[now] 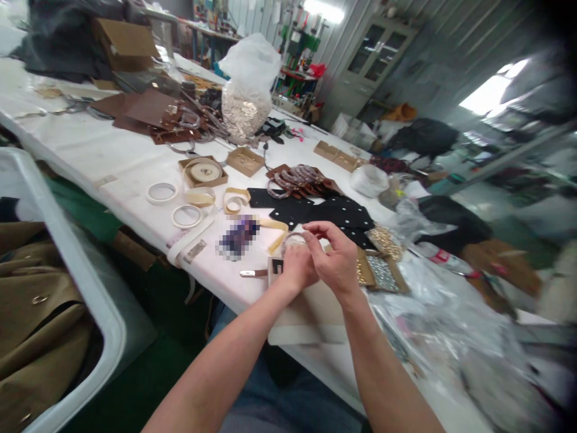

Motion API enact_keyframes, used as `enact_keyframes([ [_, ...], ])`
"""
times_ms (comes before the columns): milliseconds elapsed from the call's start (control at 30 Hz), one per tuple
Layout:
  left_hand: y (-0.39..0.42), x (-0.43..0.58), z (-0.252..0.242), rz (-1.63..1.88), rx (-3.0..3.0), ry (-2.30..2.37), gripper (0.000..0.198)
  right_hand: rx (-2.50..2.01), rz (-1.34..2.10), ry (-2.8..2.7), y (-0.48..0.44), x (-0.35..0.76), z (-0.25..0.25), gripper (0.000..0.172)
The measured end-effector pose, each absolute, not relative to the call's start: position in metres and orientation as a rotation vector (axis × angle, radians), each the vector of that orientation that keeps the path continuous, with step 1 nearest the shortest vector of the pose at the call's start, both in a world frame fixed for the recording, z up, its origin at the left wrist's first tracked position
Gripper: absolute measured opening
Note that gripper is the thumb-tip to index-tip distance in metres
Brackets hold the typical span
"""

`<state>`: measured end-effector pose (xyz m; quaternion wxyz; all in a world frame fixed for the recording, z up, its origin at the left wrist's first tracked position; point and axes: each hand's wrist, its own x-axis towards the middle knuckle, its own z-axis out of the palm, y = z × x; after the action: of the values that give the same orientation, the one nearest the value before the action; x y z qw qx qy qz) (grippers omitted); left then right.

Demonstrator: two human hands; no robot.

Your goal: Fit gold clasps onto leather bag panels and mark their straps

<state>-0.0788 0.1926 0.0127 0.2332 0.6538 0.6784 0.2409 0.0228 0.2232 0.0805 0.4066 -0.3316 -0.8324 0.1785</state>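
My left hand (pixel 298 266) is closed at the table's near edge, over a small pale box-like piece (pixel 272 270) with a dark slot. A curved, wrapped handle (pixel 291 239) shows just above its fingers, largely hidden. Close against it, my right hand (pixel 337 255) is bent, with thumb and fingertips drawn together at the handle; what they pinch is too small to make out. Under my wrists lies a beige panel (pixel 309 316). A small tool with a metal end (pixel 252 273) lies to the left. Black dotted pieces (pixel 333 213) are beyond my hands.
Tape rolls (pixel 186 216) and a boxed strap roll (pixel 202 171) lie left. Brown pieces with wrapped handles (pixel 302 180) sit farther back. Trays of small metal parts (pixel 385 272) and plastic bags (pixel 433 288) are right. A white bin (pixel 115 325) stands left below the table.
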Motion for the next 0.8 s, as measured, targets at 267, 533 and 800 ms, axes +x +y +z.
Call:
enact_keyframes([
  [267,0.226,-0.048,0.0,0.553,1.822,1.899,0.028,-1.078,0.539,-2.317,0.22,0.184,0.041,0.021],
  [533,0.23,-0.043,0.004,0.435,1.82,1.944,0.028,-1.716,0.275,-2.064,0.171,0.261,0.003,0.021],
  [800,0.244,-0.049,0.008,0.284,1.769,1.873,0.034,-1.915,0.479,-2.033,0.172,0.298,-0.024,0.032],
])
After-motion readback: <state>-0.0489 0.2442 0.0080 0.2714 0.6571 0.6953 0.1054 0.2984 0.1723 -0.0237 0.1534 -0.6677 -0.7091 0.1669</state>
